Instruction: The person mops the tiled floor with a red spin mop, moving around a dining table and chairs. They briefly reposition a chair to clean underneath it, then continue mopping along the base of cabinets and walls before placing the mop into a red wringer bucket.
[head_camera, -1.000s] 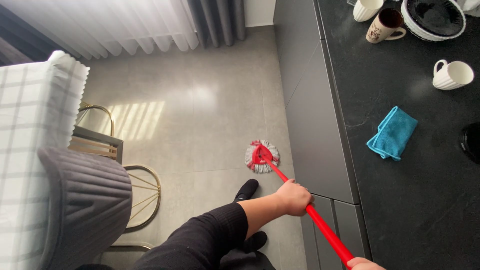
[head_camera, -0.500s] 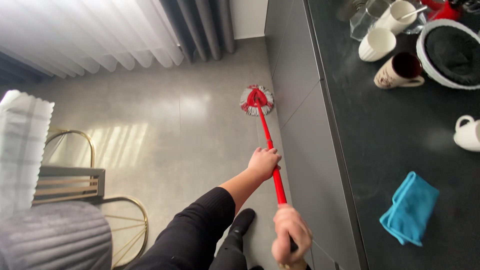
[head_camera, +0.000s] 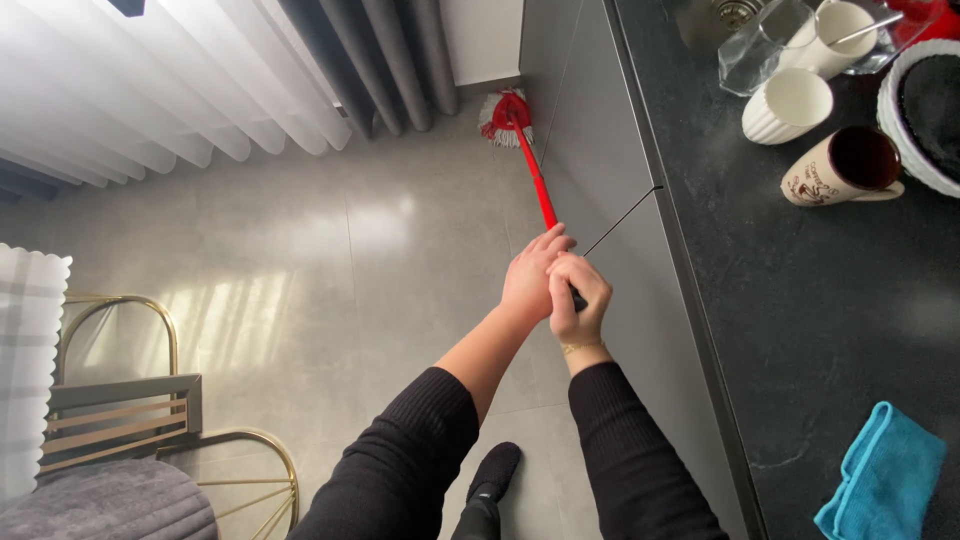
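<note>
1. Left hand (head_camera: 530, 285) and right hand (head_camera: 580, 300) both wrapped closed around the red mop handle (head_camera: 535, 185), touching each other, stacked at the handle's near end. Half a second ago spaced apart along the shaft; now bunched together at the top.
2. Mop head (head_camera: 505, 118) pushed to full reach: now at the far end of the floor (head_camera: 330, 270), in the corner where the grey cabinet front (head_camera: 590, 120) meets the wall, just beside the dark curtain (head_camera: 400, 60). One second ago close to the feet, mid-floor.
3. Reading of the change: forward stroke along the cabinet base looks about run out. Arms extended, no handle left to feed, head against the corner.
4. Handle lying close alongside the cabinet front, angled up towards the hands. Contact with the cabinet not clear.
5. Black shoe (head_camera: 490, 475) planted on the floor between the sleeves, well back from the mop head.
6. On the dark desk (head_camera: 800, 300), right side: white ribbed cup (head_camera: 790, 105) and patterned mug (head_camera: 845, 165) near the far edge, glass container (head_camera: 760, 45) behind them, blue cloth (head_camera: 880, 485) at the near edge. None touched.
7. Left side: gold-framed chair (head_camera: 130, 430) with grey cushion, checked cloth (head_camera: 25, 370) at frame edge, white sheer curtain (head_camera: 150, 90) along the far wall. Well apart from the mop.
</note>
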